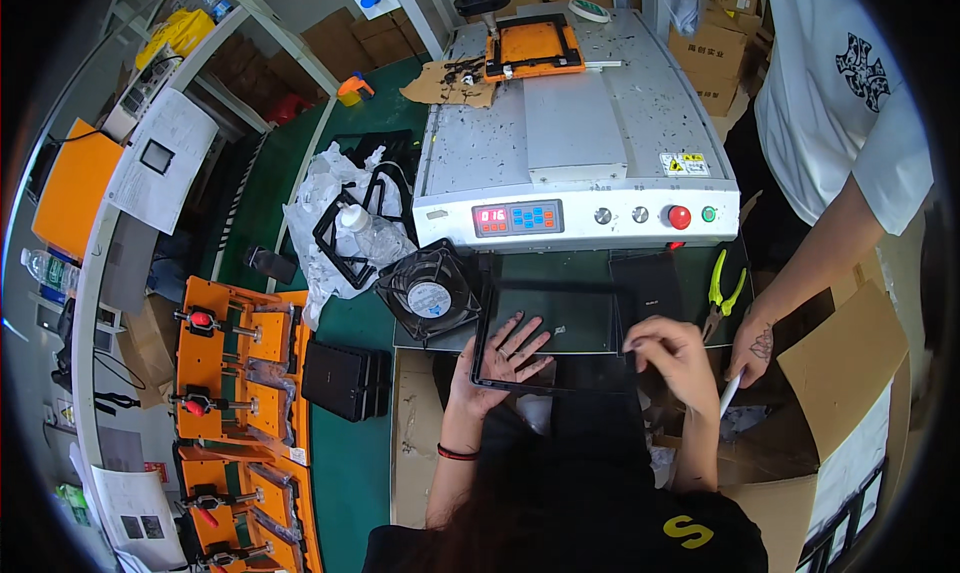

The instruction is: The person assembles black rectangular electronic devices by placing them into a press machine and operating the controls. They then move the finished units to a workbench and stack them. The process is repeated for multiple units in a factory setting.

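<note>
A thin black rectangular frame [482,348], with a see-through middle, is held up in front of me above the table's near edge. My left hand [505,361] supports its left side from behind, and the spread fingers show through the middle. Close to the frame's right edge is my right hand [676,358], its thumb and fingertips pinched together. Whatever is between those fingertips is too small to make out. Just left of the frame stands a black fan [430,295]. Behind it sits a grey machine [590,216] with a red-digit display, knobs and an orange fixture [535,48] holding a black frame.
Yellow-handled pliers [724,291] lie right of the frame. On the left are stacked black trays [340,381], orange clamp fixtures [265,333], and a plastic bottle [378,238] among bags and black frames. A co-worker's hand [756,348] holds a white stick-like thing beside an open cardboard box [845,373].
</note>
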`<act>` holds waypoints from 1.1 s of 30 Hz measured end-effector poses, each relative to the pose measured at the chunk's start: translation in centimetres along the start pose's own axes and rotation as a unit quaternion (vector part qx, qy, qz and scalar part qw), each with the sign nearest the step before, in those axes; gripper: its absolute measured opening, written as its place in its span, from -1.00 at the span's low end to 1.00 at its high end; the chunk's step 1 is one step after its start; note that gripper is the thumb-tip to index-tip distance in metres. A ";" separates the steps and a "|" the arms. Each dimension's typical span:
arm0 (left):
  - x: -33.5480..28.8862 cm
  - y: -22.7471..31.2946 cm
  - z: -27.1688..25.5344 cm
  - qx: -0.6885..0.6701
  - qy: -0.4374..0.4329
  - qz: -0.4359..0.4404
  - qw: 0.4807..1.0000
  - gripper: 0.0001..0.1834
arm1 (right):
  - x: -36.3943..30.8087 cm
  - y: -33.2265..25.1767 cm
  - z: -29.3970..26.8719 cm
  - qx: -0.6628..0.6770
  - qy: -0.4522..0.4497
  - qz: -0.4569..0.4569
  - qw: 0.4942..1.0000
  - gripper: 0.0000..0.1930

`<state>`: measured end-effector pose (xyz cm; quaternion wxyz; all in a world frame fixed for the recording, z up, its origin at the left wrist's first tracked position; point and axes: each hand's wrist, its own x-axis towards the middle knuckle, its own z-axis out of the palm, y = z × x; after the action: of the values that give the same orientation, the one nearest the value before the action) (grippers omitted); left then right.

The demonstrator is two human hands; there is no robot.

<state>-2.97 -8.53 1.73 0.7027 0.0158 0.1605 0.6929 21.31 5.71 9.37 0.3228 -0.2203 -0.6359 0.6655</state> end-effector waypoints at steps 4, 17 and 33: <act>0.4 -0.1 0.3 0.014 0.029 0.006 0.999 -0.40 | 0.2 0.4 0.2 -0.013 0.010 0.053 0.998 -0.89; 0.1 -0.1 0.9 0.008 0.034 0.006 0.999 -0.44 | 0.2 0.7 -1.0 0.056 0.006 0.091 0.994 -0.86; 0.3 0.2 1.0 0.016 0.031 -0.014 0.999 -0.46 | 0.6 1.2 -1.1 0.035 -0.048 0.113 0.992 -0.85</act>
<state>-2.91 -8.02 2.62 0.7070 0.0033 0.1931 0.6803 21.50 6.88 8.18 0.2221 -0.2467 -0.5979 0.7296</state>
